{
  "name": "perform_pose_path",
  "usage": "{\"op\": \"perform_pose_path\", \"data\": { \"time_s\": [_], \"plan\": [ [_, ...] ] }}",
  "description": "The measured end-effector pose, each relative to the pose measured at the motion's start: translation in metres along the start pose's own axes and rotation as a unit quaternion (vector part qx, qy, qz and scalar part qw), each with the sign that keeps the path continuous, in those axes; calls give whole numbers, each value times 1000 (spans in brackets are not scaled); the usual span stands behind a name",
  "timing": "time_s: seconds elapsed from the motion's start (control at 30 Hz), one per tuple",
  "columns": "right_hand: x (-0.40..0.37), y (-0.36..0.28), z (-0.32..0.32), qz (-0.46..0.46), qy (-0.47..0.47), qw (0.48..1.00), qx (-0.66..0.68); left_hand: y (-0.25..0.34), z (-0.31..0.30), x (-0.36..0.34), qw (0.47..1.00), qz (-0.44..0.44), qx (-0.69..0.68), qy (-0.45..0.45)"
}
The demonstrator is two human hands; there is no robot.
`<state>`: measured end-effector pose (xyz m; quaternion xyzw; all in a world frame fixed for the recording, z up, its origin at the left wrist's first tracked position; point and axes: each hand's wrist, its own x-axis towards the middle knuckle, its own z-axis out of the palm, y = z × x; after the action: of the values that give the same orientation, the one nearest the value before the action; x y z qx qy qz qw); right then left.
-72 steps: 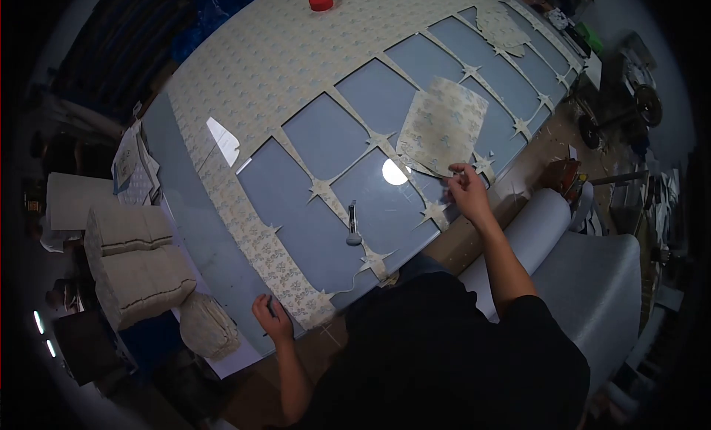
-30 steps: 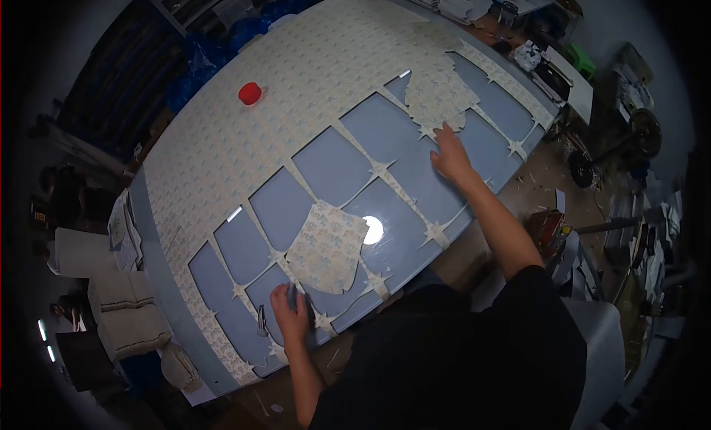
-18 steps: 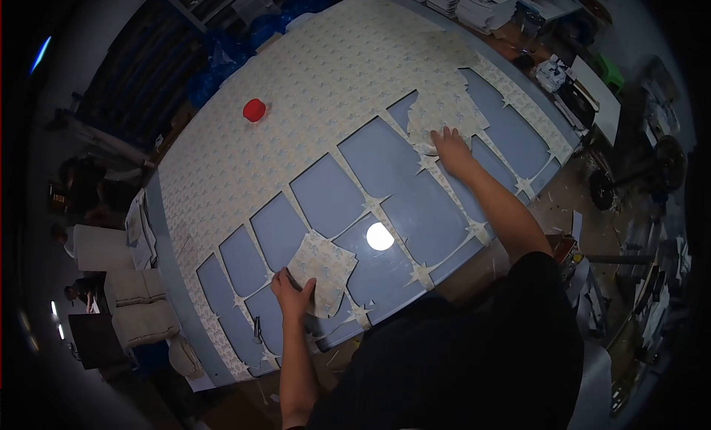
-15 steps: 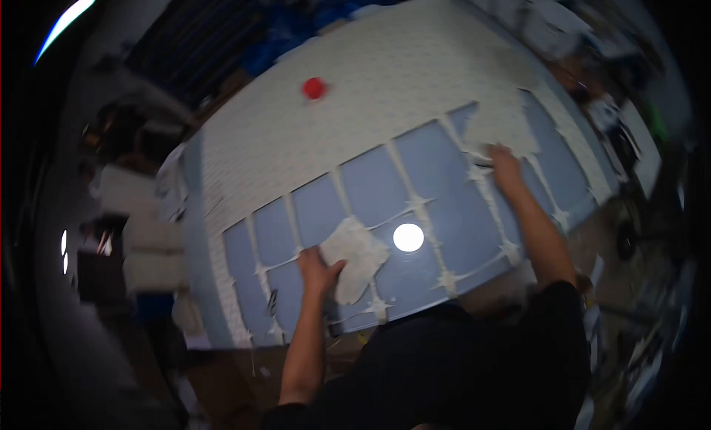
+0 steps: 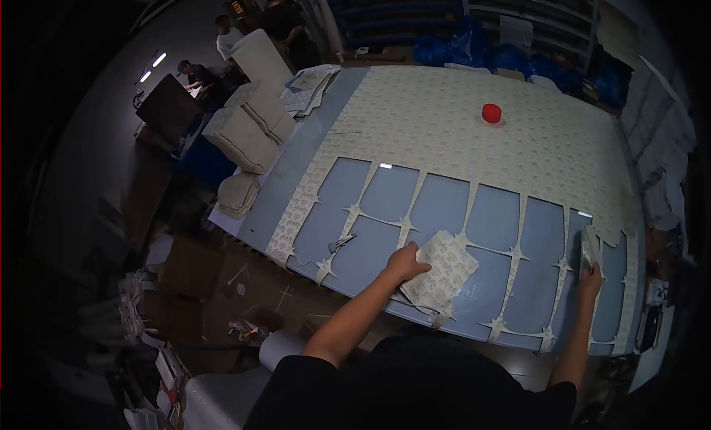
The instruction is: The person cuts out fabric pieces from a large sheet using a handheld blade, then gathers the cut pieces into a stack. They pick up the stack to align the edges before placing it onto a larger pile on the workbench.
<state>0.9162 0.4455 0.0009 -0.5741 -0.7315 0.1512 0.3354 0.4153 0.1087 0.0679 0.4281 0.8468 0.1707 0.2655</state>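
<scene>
My left hand (image 5: 406,264) grips the left edge of a flower-patterned cut fabric piece (image 5: 443,271), its thumb on top. This piece lies over the front strips of a large patterned fabric sheet (image 5: 422,122). At the right, my right hand (image 5: 590,280) is closed on the lower end of a cut fabric stack (image 5: 589,246), tilted up so that its edge shows. Rows of cut-out openings in the sheet bare the blue-grey table (image 5: 438,208). A small metal tool (image 5: 341,242) lies in an opening left of my left hand.
A red round object (image 5: 491,113) sits on the sheet farther back. Stacked fabric bundles (image 5: 238,137) stand along the table's left side. Blue plastic bags (image 5: 470,45) line the back edge. People (image 5: 285,26) are at the far left. Boxes and scraps litter the floor at front left.
The view has swung to the left and sharpened. The fabric in my right hand, flat before, is now tipped up on edge. My left hand stays at its fabric piece.
</scene>
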Motion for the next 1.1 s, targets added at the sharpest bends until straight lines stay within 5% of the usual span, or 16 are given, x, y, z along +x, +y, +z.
{"op": "perform_pose_path", "data": {
  "time_s": [0.07,0.1,0.23,0.27,0.3,0.33,0.37,0.43,0.47,0.6,0.67,0.7,0.77,0.9,1.1],
  "plan": [
    [-25,-61,3,3,36,999,-3,-30,26,4,989,26,-138,-55],
    [-40,-85,7,-7,13,999,38,-41,38,3,957,44,-266,-110],
    [-135,-201,22,-52,-123,976,173,-41,50,-15,915,1,-383,-127],
    [-164,-217,36,-169,-118,963,174,-44,55,-16,891,-34,-438,-115],
    [-190,-258,25,-129,-234,949,168,-45,64,-20,861,-73,-491,-110],
    [-211,-270,31,-237,-279,917,158,-57,74,-18,803,-98,-575,-126],
    [-227,-290,25,-250,-353,885,172,-72,83,-16,735,-132,-649,-150],
    [-243,-295,24,-270,-405,852,195,-38,37,-42,695,-178,-679,-157],
    [-243,-296,15,-255,-430,843,199,-44,37,-45,683,-128,-700,-163],
    [-216,-262,-7,-196,-387,884,172,-53,39,-56,664,-129,-725,-130],
    [-198,-238,-13,-174,-312,925,126,-56,34,-63,604,-134,-777,-114],
    [-188,-229,-16,-174,-305,927,131,-53,34,-67,610,-130,-773,-116],
    [-166,-211,-24,-149,-261,945,127,-32,35,-75,861,-83,-498,-57],
    [-114,-172,-42,-149,-243,949,134,-16,31,-74,837,-77,-541,-14],
    [1,-48,-44,-105,-228,963,97,98,-9,-110,823,-12,-567,10]
  ]
}}
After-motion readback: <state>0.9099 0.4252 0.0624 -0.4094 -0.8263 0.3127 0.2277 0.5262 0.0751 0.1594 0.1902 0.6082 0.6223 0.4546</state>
